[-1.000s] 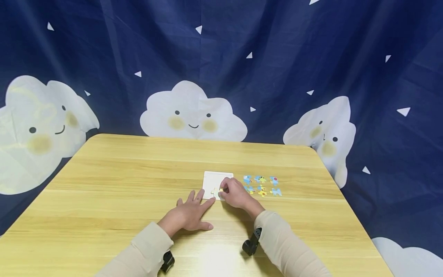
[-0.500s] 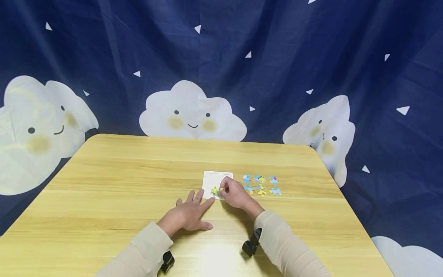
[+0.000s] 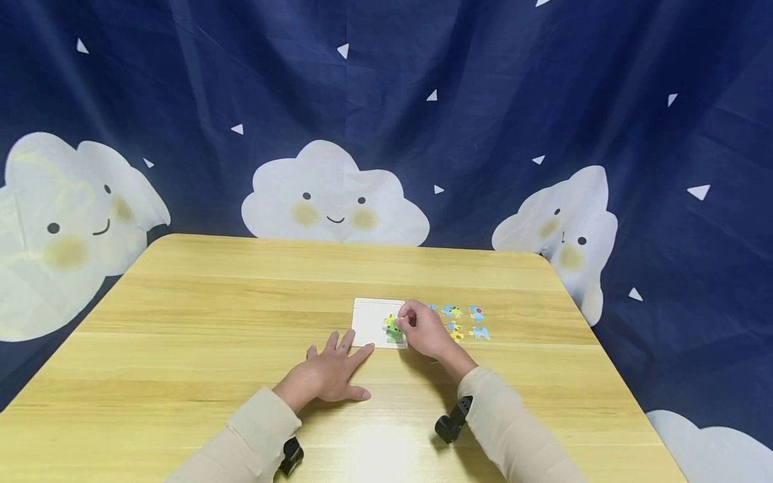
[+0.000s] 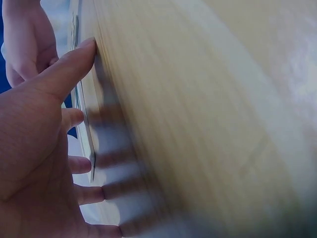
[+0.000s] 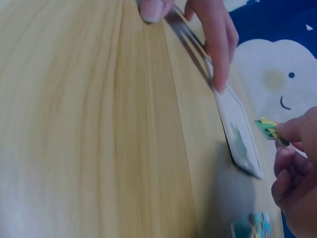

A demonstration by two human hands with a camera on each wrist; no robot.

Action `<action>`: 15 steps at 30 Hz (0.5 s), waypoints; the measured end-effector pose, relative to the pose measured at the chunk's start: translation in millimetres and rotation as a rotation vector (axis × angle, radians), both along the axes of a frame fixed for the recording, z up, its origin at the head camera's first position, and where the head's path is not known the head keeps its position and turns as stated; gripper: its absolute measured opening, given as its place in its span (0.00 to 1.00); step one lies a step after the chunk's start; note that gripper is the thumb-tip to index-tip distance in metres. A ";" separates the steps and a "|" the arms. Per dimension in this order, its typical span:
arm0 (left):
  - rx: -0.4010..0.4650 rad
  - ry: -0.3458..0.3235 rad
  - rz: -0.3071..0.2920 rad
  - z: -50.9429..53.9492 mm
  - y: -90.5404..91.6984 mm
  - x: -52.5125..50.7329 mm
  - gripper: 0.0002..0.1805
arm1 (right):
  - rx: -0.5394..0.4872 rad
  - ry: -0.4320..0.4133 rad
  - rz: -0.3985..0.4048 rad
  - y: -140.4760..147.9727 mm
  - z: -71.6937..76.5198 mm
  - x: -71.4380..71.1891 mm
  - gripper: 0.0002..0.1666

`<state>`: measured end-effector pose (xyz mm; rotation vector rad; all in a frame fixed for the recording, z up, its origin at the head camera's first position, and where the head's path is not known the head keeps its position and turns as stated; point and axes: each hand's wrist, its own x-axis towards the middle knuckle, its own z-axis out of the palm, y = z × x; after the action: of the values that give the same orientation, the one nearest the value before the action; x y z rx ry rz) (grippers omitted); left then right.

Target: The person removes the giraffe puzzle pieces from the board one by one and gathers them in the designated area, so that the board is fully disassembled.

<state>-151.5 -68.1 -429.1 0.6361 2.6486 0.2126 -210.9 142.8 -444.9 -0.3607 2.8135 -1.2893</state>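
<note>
Between its thumb and fingertips my right hand [image 3: 425,330] pinches a yellow-and-green jigsaw puzzle piece [image 5: 267,128], raised above the right part of a white puzzle board [image 3: 370,322]. Below it, a green puzzle piece [image 3: 395,339] lies in the board's near right corner. My left hand [image 3: 329,376] is spread on the table with its fingers straight; index and middle fingertips touch the board's near left edge. In the left wrist view the thumb and fingers [image 4: 79,163] stand apart along that edge.
Right of the board lie several loose puzzle pieces [image 3: 480,333], blue and yellow, some hidden behind my right hand. The wooden table [image 3: 241,288] reaches back to a dark blue curtain [image 3: 386,80] printed with clouds.
The right hand has moved slightly right with the puzzle piece, away from the board's near middle. The green piece in the corner has come into sight. My left hand has stayed put.
</note>
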 end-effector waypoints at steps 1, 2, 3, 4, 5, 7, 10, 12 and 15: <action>-0.002 -0.002 -0.004 -0.3 -0.2 -0.2 0.46 | -0.001 0.001 -0.007 2.9 0.6 0.4 0.05; -0.002 -0.002 -0.003 -0.1 -0.3 -0.2 0.46 | -0.001 0.003 -0.014 6.0 1.3 0.7 0.04; 0.000 -0.003 -0.004 0.2 -0.4 -0.2 0.46 | -0.003 0.003 -0.020 9.3 2.0 1.0 0.04; 0.001 -0.003 -0.004 0.3 -0.5 0.0 0.46 | -0.005 0.004 -0.025 12.7 2.5 1.2 0.04; 0.004 -0.003 -0.005 0.1 -0.5 0.0 0.46 | -0.007 0.003 -0.030 16.1 3.2 1.6 0.03; 0.008 -0.002 -0.005 -0.7 -0.8 0.1 0.46 | -0.008 0.006 -0.043 23.1 4.7 2.3 0.02; 0.017 -0.002 0.001 -1.2 -0.9 1.0 0.46 | -0.003 0.005 -0.064 33.6 6.5 3.7 0.02; 0.021 -0.001 0.002 -1.4 -1.2 1.4 0.46 | 0.000 -0.007 -0.078 40.2 8.3 5.9 0.02; 0.023 -0.002 0.003 -0.3 -1.1 2.0 0.46 | 0.018 -0.004 -0.097 49.2 9.2 9.3 0.02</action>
<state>-149.5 -69.2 -429.4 0.6390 2.6493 0.2451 -201.6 192.0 -435.7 -0.2239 2.8701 -1.2788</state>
